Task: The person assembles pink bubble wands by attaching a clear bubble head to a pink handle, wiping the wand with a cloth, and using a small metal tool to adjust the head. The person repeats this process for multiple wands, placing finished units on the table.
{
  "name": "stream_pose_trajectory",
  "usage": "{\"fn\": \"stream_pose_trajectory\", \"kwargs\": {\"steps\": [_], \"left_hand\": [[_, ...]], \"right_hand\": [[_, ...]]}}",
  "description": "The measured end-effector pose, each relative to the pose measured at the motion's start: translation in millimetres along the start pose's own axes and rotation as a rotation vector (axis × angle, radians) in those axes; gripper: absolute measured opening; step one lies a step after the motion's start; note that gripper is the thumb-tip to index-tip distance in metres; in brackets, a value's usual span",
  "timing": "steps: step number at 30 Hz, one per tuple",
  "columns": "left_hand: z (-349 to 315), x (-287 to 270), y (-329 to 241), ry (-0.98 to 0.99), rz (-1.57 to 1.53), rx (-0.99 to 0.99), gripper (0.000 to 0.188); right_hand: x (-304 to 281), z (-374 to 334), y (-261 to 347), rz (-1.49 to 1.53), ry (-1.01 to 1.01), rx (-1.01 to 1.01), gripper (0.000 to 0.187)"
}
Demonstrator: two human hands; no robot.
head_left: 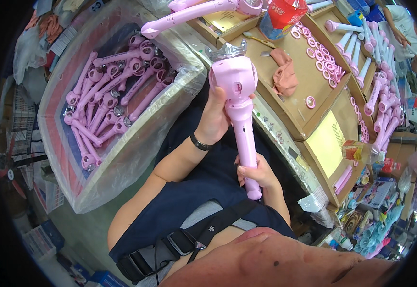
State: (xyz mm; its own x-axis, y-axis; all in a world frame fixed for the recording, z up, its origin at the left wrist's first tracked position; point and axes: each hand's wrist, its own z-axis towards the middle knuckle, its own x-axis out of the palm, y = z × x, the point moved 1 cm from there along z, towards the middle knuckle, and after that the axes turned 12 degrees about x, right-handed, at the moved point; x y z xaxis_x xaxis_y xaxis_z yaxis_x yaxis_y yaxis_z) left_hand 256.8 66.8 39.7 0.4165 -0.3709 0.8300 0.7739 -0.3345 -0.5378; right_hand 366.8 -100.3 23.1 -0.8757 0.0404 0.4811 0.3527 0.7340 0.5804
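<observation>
A pink toy wand with a silver crown-shaped tip is held in front of my body, its thick head pointing up and away. My left hand, with a black band on the wrist, grips it at the neck just below the head. Lower down, my right hand is closed round the handle near its bottom end. Part of the fingers on both hands is hidden behind the wand. Another pink wand lies beyond the head, at the table's far edge.
To the left stands a plastic-lined bin heaped with pink wands. Cardboard trays on the right hold pink rings, a crumpled peach cloth and a yellow sheet. A bottle lies there; another person is at far right.
</observation>
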Motion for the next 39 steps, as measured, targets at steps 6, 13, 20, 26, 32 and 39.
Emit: {"fn": "stream_pose_trajectory", "kwargs": {"steps": [6,13,20,26,32,39], "left_hand": [[8,-10,-12,-0.082,0.515,0.291,0.061],[5,-15,-25,-0.016,0.594,0.242,0.06],[2,-16,-25,0.041,0.542,0.278,0.065],[-2,-22,-22,0.121,0.478,0.357,0.078],[-3,-18,-17,0.16,0.434,0.334,0.081],[-9,6,2,-0.134,0.059,0.12,0.062]], "right_hand": [[8,-6,3,-0.062,-0.17,-0.002,0.031],[-1,-1,-5,-0.042,-0.067,-0.005,0.032],[-1,-4,-5,-0.091,-0.112,-0.038,0.036],[3,-11,-2,-0.235,-0.234,-0.116,0.041],[9,-12,0,-0.691,-0.538,-0.275,0.049],[-14,-34,3,-0.878,-0.827,-0.568,0.02]]}}
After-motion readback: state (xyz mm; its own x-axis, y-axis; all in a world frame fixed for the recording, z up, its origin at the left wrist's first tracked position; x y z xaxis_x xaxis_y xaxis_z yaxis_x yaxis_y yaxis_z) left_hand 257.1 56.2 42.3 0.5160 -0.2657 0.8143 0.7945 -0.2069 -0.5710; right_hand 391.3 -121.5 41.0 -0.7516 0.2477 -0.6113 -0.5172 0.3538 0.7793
